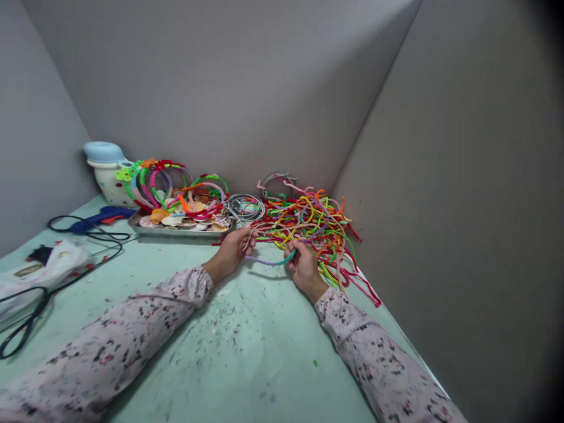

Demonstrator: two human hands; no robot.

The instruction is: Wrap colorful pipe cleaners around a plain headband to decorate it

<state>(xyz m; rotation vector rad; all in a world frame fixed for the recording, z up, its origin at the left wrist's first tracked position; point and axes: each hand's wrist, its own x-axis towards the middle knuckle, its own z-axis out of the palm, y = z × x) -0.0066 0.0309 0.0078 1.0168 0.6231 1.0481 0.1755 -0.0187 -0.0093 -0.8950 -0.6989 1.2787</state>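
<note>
Between my hands, a little above the table, is a thin headband hoop (269, 263), its near side wrapped in purple and teal fuzzy pipe cleaner and its far side bare. My left hand (237, 247) is closed on the hoop's left side. At the teal end, my right hand (303, 267) pinches the hoop with thumb and fingers. Just beyond both hands lies a tangled heap of coloured pipe cleaners (308, 220). Bare grey hoops (244, 207) lie in a stack behind my left hand.
A metal tray (185, 233) holds shells and several colourful wrapped headbands (161, 182). Behind it stands a white jar with a blue lid (106, 154). A blue glue gun (103, 218), a black cord (46, 299) and a plastic bag (61, 261) lie at left. Walls enclose the table (247, 352).
</note>
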